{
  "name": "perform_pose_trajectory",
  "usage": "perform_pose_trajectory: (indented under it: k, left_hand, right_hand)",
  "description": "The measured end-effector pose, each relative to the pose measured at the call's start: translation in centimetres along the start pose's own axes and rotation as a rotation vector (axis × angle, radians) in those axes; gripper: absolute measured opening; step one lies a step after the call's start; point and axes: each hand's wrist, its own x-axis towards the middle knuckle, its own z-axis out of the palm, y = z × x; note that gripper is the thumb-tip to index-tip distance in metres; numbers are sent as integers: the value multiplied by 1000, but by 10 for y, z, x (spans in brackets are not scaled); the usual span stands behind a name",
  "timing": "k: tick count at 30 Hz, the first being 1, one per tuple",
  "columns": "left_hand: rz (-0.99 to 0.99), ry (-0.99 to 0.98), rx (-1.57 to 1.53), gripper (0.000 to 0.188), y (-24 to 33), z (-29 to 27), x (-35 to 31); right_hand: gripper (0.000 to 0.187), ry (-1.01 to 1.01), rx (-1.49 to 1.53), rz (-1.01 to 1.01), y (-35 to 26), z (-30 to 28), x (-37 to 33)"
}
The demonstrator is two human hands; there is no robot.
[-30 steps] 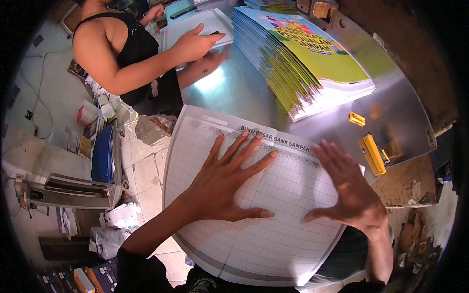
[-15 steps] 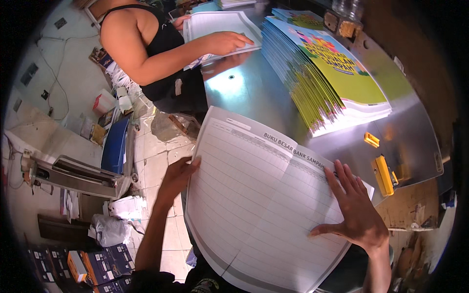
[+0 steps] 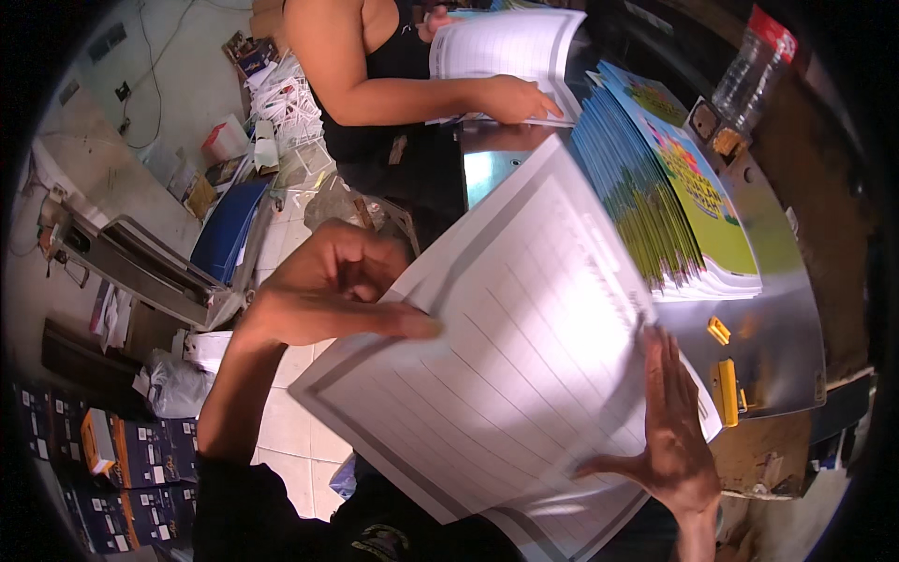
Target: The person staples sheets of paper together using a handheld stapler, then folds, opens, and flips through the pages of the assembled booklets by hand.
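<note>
A large ruled ledger sheet (image 3: pixel 506 347) with a grey border is raised in front of me, its left part lifted and bent over toward the right. My left hand (image 3: pixel 323 290) is closed on the lifted left edge, thumb on top and fingers curled behind the paper. Flat against the sheet's right side lies my right hand (image 3: pixel 670 440), fingers stretched out and thumb apart. Beyond it, a fanned stack of colourful booklets (image 3: pixel 698 187) rests on the metal table (image 3: pixel 777 347). Two yellow cutters, a small one (image 3: pixel 718 330) and a larger one (image 3: pixel 725 391), lie near my right hand.
A co-worker's arm (image 3: pixel 421 101) reaches over another ruled sheet (image 3: pixel 506 47) at the far side. A clear plastic bottle (image 3: pixel 749 80) stands at the back right. Left are a blue folder (image 3: pixel 228 229), a plastic bag (image 3: pixel 178 384) and dark boxes (image 3: pixel 154 515) on the floor.
My left hand has lifted the sheet's left side and carried it up and rightward, bending it over. The right hand stays spread on the right side. The view has shifted.
</note>
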Motion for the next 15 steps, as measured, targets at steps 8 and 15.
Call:
perform_pose_trajectory:
  k: [8, 15]
  left_hand:
    - [108, -4, -133, 35, 43, 40, 9]
    - [234, -31, 18, 35, 52, 46, 18]
  right_hand:
    - [129, 367, -152, -326, -62, -31, 13]
    - [102, 435, -268, -447, -85, -69, 34]
